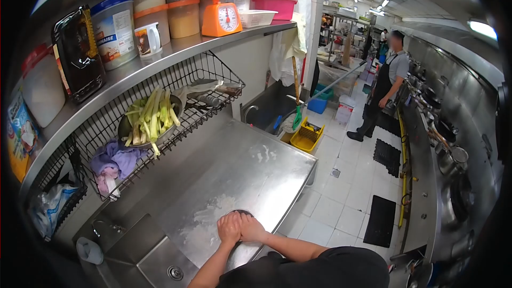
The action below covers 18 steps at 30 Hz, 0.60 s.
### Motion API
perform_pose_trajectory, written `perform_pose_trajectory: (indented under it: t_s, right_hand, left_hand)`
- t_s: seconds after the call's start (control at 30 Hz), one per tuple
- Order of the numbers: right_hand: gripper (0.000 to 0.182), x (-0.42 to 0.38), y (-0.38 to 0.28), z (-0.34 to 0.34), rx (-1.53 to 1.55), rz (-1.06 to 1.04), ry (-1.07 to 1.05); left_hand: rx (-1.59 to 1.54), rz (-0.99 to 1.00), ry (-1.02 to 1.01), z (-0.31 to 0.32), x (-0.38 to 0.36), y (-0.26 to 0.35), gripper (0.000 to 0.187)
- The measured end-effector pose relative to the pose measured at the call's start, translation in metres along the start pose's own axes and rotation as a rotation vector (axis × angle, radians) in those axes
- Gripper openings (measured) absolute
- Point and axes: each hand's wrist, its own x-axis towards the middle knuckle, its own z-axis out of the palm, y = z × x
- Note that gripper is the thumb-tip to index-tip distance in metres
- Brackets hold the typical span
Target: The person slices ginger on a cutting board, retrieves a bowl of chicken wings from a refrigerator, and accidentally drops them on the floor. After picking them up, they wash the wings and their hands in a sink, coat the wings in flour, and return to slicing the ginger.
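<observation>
My left hand point(229, 228) and my right hand point(252, 228) are pressed together near the front edge of a steel worktable point(250, 170). Their fingers are bent and closed, and the right overlaps the left. Under them is a round thing with a dark rim point(244, 212); my hands and forearms cover most of it, and I cannot make out what they press on. White powder point(216, 210) that looks like flour is smeared over the steel beside my left hand.
A sink point(165, 256) lies at the lower left. Above hang a wire rack point(202, 98) with celery stalks point(152, 114) and a shelf holding tubs and an orange scale point(216, 16). A co-worker point(386, 80) stands in the aisle by the stoves. A yellow mop bucket point(308, 136) stands beyond the table.
</observation>
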Motion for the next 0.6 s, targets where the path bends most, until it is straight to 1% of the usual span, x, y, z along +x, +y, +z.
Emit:
perform_pose_trajectory:
  t_s: [0.03, 0.13, 0.6]
  right_hand:
    - [0.091, -0.001, -0.001, -0.001, -0.018, -0.029, 0.057]
    - [0.091, -0.001, 0.001, 0.006, -0.031, -0.039, 0.097]
    - [0.088, -0.001, 0.002, 0.013, -0.018, -0.025, 0.078]
  left_hand:
    - [0.004, 0.004, 0.01, -0.001, 0.0, 0.0, 0.026]
    - [0.007, -0.016, -0.021, -0.001, 0.0, -0.001, 0.028]
    - [0.004, -0.025, -0.025, 0.001, -0.001, -0.002, 0.029]
